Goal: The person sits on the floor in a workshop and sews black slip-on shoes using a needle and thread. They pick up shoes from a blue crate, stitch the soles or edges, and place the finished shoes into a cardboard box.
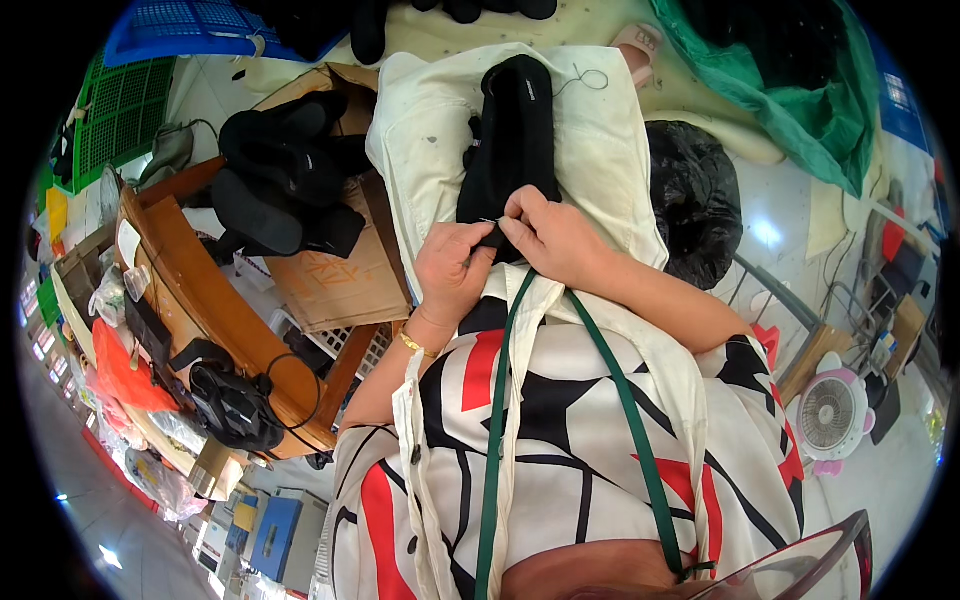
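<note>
A pair of black cloth shoes [517,110] lies across my lap on a cream cloth [610,160], the near one partly under my hands. My left hand [452,268] is closed, thumb and forefinger pinching the black fabric at its near end. Facing it, my right hand [555,238] is closed too, its fingertips pinched at a thin shiny needle [488,220]. The two sets of fingertips almost meet. What lies inside the curled fingers is hidden. Further off on the cloth rests a loop of dark thread [592,79].
Several black shoes [275,185] are heaped on a cardboard box [335,275] to my left, beside a wooden bench [215,300]. To my right sit a black plastic bag [695,200] and a pink-and-white fan [828,412]. A green sack [835,120] stands at the far right.
</note>
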Available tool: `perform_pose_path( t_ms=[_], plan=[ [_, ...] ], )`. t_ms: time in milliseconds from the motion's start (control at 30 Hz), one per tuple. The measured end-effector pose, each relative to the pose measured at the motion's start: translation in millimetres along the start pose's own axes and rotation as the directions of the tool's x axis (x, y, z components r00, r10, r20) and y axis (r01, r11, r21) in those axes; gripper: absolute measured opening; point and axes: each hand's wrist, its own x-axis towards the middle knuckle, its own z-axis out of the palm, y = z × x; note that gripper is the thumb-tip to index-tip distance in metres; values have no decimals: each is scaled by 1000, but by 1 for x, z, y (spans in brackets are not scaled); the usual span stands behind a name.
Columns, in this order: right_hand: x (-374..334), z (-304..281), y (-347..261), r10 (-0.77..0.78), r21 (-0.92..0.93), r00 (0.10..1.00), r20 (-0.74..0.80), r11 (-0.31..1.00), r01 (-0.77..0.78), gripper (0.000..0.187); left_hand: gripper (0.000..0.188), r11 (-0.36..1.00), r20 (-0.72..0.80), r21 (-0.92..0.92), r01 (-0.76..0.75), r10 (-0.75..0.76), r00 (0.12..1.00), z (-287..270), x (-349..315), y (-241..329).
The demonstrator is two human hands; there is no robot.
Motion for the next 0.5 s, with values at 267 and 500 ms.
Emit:
perform_pose_path(
  t_ms=[267,500],
  plan=[
    [14,-20,-4,-44,-13,991,123,999,45,16,34,984,62,54,-167,163,985,-5,8,-2],
    [37,-29,-12,-280,-208,944,173,927,313,13,36,955,68,124,-268,262,963,-6,14,-1]
  ],
)
